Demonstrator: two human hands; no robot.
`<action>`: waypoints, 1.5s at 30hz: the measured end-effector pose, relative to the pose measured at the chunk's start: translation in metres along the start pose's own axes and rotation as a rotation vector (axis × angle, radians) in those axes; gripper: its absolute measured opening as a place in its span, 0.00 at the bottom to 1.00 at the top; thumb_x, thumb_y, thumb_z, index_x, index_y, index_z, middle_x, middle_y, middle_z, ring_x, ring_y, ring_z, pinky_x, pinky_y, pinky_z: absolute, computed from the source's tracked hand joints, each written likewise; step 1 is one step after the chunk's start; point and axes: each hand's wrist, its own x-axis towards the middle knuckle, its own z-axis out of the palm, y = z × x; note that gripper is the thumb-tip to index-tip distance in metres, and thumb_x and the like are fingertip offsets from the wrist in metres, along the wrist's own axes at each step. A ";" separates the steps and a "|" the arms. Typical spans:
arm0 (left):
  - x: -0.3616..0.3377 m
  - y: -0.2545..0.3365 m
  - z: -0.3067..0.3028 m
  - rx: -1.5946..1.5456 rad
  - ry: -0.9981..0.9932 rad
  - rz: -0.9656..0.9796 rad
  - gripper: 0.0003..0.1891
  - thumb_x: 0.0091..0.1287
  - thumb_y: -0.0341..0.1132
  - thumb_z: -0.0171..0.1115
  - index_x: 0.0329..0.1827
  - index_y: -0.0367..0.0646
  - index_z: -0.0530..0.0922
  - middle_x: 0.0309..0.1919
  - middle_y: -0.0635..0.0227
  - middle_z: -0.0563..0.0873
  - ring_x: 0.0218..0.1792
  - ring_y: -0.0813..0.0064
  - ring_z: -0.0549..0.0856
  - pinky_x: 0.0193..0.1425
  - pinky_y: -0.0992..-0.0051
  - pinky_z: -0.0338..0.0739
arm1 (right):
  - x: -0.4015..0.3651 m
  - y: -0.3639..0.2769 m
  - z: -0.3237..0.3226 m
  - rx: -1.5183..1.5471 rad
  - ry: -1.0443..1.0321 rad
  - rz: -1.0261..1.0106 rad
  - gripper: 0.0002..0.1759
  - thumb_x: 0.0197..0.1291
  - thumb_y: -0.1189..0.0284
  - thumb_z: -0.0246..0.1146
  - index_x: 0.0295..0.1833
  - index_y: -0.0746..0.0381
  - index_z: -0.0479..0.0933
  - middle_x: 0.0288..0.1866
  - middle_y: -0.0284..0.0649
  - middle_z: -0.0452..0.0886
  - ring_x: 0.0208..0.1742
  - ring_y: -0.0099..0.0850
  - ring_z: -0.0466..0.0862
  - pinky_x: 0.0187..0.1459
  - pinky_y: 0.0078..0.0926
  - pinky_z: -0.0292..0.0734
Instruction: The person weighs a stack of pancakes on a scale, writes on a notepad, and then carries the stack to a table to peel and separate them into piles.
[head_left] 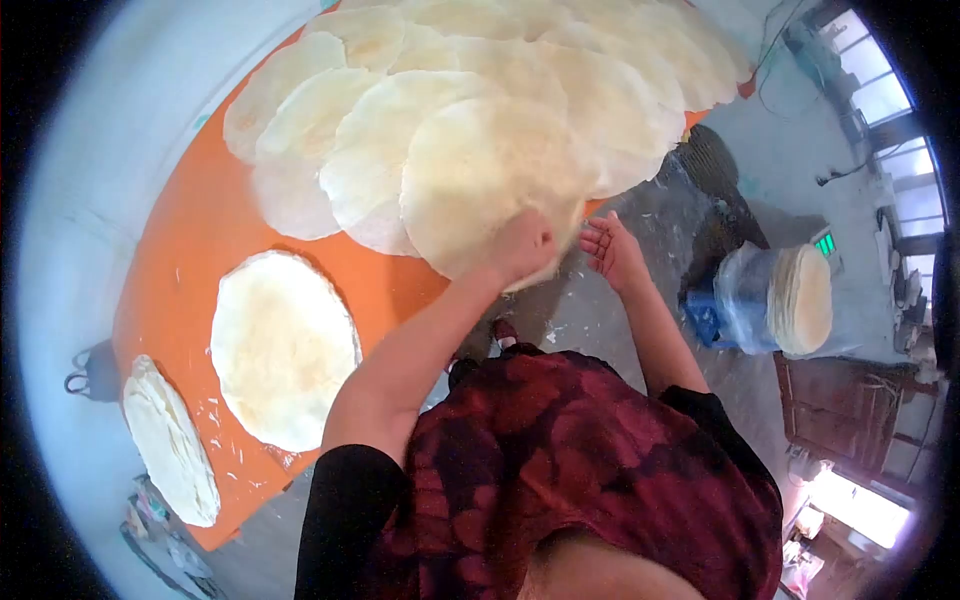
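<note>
A large, thin round flatbread sheet (490, 160) lies on top of many overlapping ones, its near edge hanging past the table edge. My left hand (525, 245) is closed over the near part of this sheet, which bunches slightly around the fingers. Just right of the sheet's edge, my right hand (612, 252) is held with fingers loosely bent and apart, and I see nothing in it. On the left, a round stack of flatbread sheets (283, 350) lies flat on the orange table. Beyond it is a folded pile of sheets (170, 440).
The orange table (190, 250) runs along a pale wall on the left. To the right, another stack of round sheets (802, 300) stands beside clear plastic and a blue crate (708, 318). The grey floor (650, 215) shows between table and crate, with white scraps on it.
</note>
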 end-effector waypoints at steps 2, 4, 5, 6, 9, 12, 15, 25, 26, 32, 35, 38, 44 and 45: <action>-0.012 -0.022 0.030 0.085 0.130 0.250 0.07 0.47 0.34 0.56 0.22 0.40 0.71 0.27 0.57 0.71 0.33 0.56 0.73 0.38 0.64 0.68 | 0.007 0.002 -0.013 0.019 -0.010 0.081 0.14 0.56 0.57 0.54 0.40 0.55 0.73 0.28 0.27 0.76 0.28 0.19 0.75 0.26 0.18 0.67; -0.021 -0.024 0.033 0.082 0.114 0.274 0.07 0.47 0.34 0.56 0.21 0.39 0.71 0.28 0.56 0.71 0.34 0.55 0.73 0.39 0.64 0.68 | 0.019 0.014 -0.024 -0.112 0.044 0.105 0.14 0.54 0.57 0.56 0.40 0.54 0.73 0.28 0.27 0.76 0.28 0.18 0.75 0.26 0.19 0.67; -0.026 -0.014 0.023 0.038 0.031 0.171 0.07 0.47 0.34 0.56 0.22 0.40 0.71 0.30 0.56 0.72 0.36 0.56 0.74 0.41 0.64 0.69 | 0.018 0.014 -0.022 -0.173 0.054 0.077 0.14 0.54 0.57 0.57 0.40 0.54 0.73 0.28 0.27 0.76 0.28 0.18 0.74 0.26 0.19 0.67; -0.032 -0.005 0.014 -0.007 -0.051 0.066 0.07 0.48 0.34 0.56 0.23 0.40 0.72 0.33 0.55 0.74 0.38 0.56 0.74 0.42 0.65 0.69 | 0.014 0.016 -0.019 -0.235 0.061 0.051 0.13 0.53 0.58 0.57 0.39 0.54 0.73 0.28 0.27 0.76 0.27 0.18 0.74 0.27 0.19 0.67; -0.065 0.004 -0.010 -0.104 0.168 0.003 0.06 0.50 0.34 0.55 0.24 0.40 0.72 0.34 0.58 0.76 0.40 0.57 0.75 0.43 0.65 0.70 | 0.022 0.028 -0.025 -0.350 0.057 -0.007 0.13 0.51 0.60 0.58 0.40 0.54 0.74 0.28 0.27 0.75 0.28 0.18 0.73 0.27 0.19 0.67; -0.125 -0.011 -0.046 -0.147 0.398 -0.177 0.06 0.53 0.33 0.57 0.30 0.42 0.74 0.45 0.59 0.76 0.48 0.63 0.75 0.53 0.70 0.68 | 0.023 0.027 -0.030 -0.324 0.058 -0.083 0.11 0.52 0.64 0.58 0.39 0.57 0.74 0.28 0.30 0.75 0.26 0.19 0.72 0.25 0.19 0.67; -0.212 -0.046 -0.090 -0.201 0.892 -0.500 0.05 0.56 0.28 0.58 0.34 0.39 0.75 0.45 0.62 0.77 0.49 0.69 0.74 0.54 0.73 0.66 | 0.019 0.024 -0.033 -0.458 0.217 -0.254 0.12 0.53 0.67 0.57 0.41 0.61 0.72 0.31 0.34 0.76 0.30 0.21 0.73 0.27 0.20 0.69; -0.486 -0.186 -0.098 -0.522 1.518 -1.027 0.22 0.53 0.30 0.58 0.47 0.28 0.62 0.41 0.52 0.73 0.41 0.67 0.76 0.41 0.71 0.73 | -0.018 0.070 0.151 -1.006 -0.035 -0.969 0.09 0.52 0.75 0.57 0.41 0.63 0.73 0.36 0.41 0.77 0.38 0.33 0.78 0.40 0.25 0.72; -0.485 -0.184 -0.097 -0.532 1.616 -0.904 0.20 0.53 0.29 0.59 0.45 0.28 0.63 0.39 0.54 0.73 0.38 0.68 0.76 0.38 0.72 0.73 | -0.023 0.091 0.184 -0.968 -0.172 -1.040 0.10 0.52 0.74 0.57 0.41 0.63 0.72 0.36 0.42 0.77 0.38 0.34 0.77 0.40 0.26 0.72; -0.517 -0.183 -0.126 -0.937 1.537 -0.944 0.13 0.53 0.30 0.61 0.37 0.34 0.69 0.23 0.66 0.75 0.20 0.79 0.74 0.19 0.80 0.68 | -0.114 0.211 0.356 -1.262 -0.882 -1.093 0.19 0.50 0.65 0.58 0.46 0.64 0.70 0.43 0.48 0.73 0.46 0.43 0.73 0.48 0.36 0.68; -0.527 -0.182 -0.141 -1.184 1.438 -0.880 0.10 0.53 0.33 0.61 0.33 0.38 0.72 0.19 0.71 0.75 0.16 0.83 0.73 0.15 0.82 0.65 | -0.150 0.257 0.397 -1.411 -1.083 -1.009 0.26 0.44 0.62 0.62 0.49 0.63 0.68 0.47 0.49 0.72 0.48 0.44 0.72 0.49 0.36 0.67; -0.537 -0.192 -0.150 -1.323 1.242 -0.905 0.09 0.55 0.37 0.60 0.31 0.40 0.74 0.18 0.73 0.76 0.15 0.85 0.72 0.14 0.82 0.64 | -0.179 0.284 0.411 -1.473 -1.088 -1.049 0.33 0.41 0.59 0.64 0.52 0.64 0.66 0.47 0.51 0.71 0.48 0.45 0.72 0.50 0.36 0.66; -0.529 -0.171 -0.149 -1.829 1.039 -0.266 0.26 0.61 0.47 0.53 0.60 0.45 0.61 0.56 0.63 0.69 0.57 0.69 0.67 0.59 0.65 0.62 | -0.191 0.296 0.420 -1.439 -1.024 -1.043 0.37 0.38 0.59 0.66 0.54 0.65 0.65 0.47 0.51 0.71 0.50 0.45 0.71 0.53 0.34 0.64; -0.527 -0.172 -0.142 -1.814 1.044 -0.269 0.27 0.62 0.47 0.53 0.60 0.44 0.61 0.55 0.63 0.69 0.57 0.69 0.68 0.59 0.65 0.62 | -0.187 0.294 0.421 -1.387 -1.082 -0.970 0.35 0.39 0.60 0.66 0.54 0.65 0.66 0.47 0.50 0.72 0.50 0.44 0.72 0.53 0.34 0.65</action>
